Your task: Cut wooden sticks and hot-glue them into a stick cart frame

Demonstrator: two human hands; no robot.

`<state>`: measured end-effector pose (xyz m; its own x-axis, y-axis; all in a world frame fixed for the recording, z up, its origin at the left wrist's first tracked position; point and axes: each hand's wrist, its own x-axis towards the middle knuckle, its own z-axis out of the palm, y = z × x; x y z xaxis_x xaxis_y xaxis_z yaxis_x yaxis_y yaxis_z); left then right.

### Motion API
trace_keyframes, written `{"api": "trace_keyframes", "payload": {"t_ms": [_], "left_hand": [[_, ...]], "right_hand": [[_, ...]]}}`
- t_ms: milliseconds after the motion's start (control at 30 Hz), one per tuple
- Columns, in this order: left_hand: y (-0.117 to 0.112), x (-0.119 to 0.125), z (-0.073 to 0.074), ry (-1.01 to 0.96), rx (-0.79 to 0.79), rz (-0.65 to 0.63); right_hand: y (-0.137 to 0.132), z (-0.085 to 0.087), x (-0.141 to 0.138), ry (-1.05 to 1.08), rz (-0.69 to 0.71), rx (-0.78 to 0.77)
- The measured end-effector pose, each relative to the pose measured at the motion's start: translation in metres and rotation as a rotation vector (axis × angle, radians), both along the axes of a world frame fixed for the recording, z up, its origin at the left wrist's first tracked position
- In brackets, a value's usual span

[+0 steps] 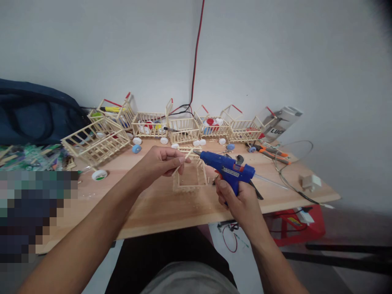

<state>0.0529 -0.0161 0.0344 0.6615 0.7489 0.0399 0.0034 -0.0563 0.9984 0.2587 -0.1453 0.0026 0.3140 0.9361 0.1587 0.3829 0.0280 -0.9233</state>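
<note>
My left hand (163, 161) is closed in a pinch on a thin wooden stick (183, 162), held over a small unfinished stick frame (190, 179) standing on the wooden table (159, 208). My right hand (237, 200) grips the handle of a blue hot glue gun (228, 167). The gun's nozzle points left and sits right at the upper end of the stick, close to my left fingertips. A clear glue rod sticks out of the gun's back toward the right.
Several finished stick baskets (180, 128) with bottle caps line the back of the table by the wall. Loose caps (136, 148), orange pliers (271, 153), a wire loop (294, 163) and a tape roll (99, 175) lie around. A dark bag (33, 112) sits left; a red stool (298, 222) stands below right.
</note>
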Motion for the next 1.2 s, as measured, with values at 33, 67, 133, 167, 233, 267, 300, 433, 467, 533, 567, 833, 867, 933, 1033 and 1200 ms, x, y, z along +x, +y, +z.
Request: {"api": "trace_keyframes", "payload": {"t_ms": [33,67,133,167,233,267,300,433,467,533,567,833,867,933,1033,1200], "left_hand": [[0.000,0.000,0.000,0.003,-0.001,0.003],[0.000,0.001,0.000,0.007,0.000,0.008],[0.000,0.001,0.000,0.014,0.001,0.021],[0.000,0.001,0.000,0.017,0.001,0.027],[0.001,0.001,-0.001,0.016,-0.002,0.036],[0.001,0.001,-0.002,0.014,-0.005,0.040],[0.002,0.001,-0.002,0.006,-0.010,0.043],[0.004,0.000,-0.005,-0.055,-0.061,0.029],[0.004,0.000,-0.005,-0.076,-0.080,0.030],[0.004,-0.001,-0.005,-0.118,-0.122,0.059],[0.004,-0.001,-0.004,-0.143,-0.144,0.089],[0.010,-0.005,-0.002,-0.282,-0.313,0.158],[0.011,-0.006,-0.002,-0.286,-0.327,0.150],[0.012,-0.006,-0.003,-0.303,-0.348,0.134],[0.014,-0.006,-0.003,-0.327,-0.363,0.126],[0.014,-0.007,-0.003,-0.339,-0.366,0.139]], "right_hand": [[0.000,0.001,0.000,0.001,0.004,-0.001],[-0.001,0.002,-0.001,0.007,0.010,-0.002],[-0.002,0.005,-0.002,0.041,0.027,-0.004],[-0.003,0.006,-0.002,0.068,0.040,0.003],[-0.004,0.009,-0.003,0.122,0.060,0.037],[-0.005,0.010,-0.003,0.144,0.062,0.061],[-0.005,0.010,-0.003,0.159,0.060,0.086],[-0.005,0.011,-0.004,0.200,0.057,0.110],[-0.005,0.011,-0.005,0.209,0.062,0.101],[-0.005,0.010,-0.006,0.219,0.087,0.064],[-0.005,0.010,-0.006,0.219,0.105,0.043],[-0.008,0.008,-0.010,0.097,0.203,-0.050],[-0.008,0.008,-0.010,0.084,0.218,-0.056],[-0.009,0.005,-0.010,0.069,0.246,-0.066],[-0.011,0.001,-0.009,0.055,0.257,-0.060],[-0.012,0.000,-0.009,0.040,0.261,-0.059]]}}
